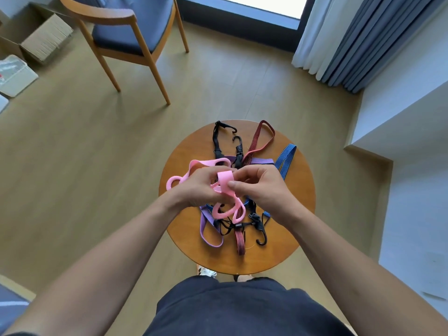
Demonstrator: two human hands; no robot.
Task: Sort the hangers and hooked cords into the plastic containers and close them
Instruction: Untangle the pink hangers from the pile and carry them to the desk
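Above a small round wooden table (298, 214) I hold a pink flat cord (224, 181) in both hands. My left hand (196, 187) grips its bunched loops, and my right hand (261, 187) pinches a folded loop of it between thumb and fingers. Pink loops hang out to the left and below my hands. On the table lie more hooked cords in a tangle: a red striped one (257, 141), a blue striped one (287, 157), a purple one (206, 229) and a black one (218, 139) with black hooks (263, 237). No plastic container is in view.
A wooden chair (131, 32) with a blue seat stands on the floor at the back left. Cardboard boxes (46, 40) sit at the far left. Curtains (358, 40) hang at the back right, and a white ledge (407, 132) runs along the right.
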